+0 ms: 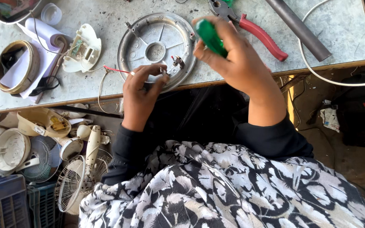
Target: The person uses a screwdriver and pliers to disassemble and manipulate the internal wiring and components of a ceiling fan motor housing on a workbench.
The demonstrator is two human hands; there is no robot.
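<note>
A round metal plate (pixel 153 38) with a centre hole lies on the grey worktable (pixel 343 29). My left hand (pixel 140 90) pinches a small metal part at the plate's near rim, beside a red wire (pixel 115 70). My right hand (pixel 233 57) grips the green handle of a screwdriver (pixel 210 37) above the plate's right edge; its tip is hidden behind my fingers.
Red-handled pliers (pixel 262 36) and a grey pipe (pixel 298 28) lie at the table's right. A cream plastic part (pixel 83 48), a white cloth and a ring-shaped housing (pixel 15 65) sit left. Fan parts (pixel 79 177) and crates crowd the floor lower left. A white cable (pixel 313 69) loops right.
</note>
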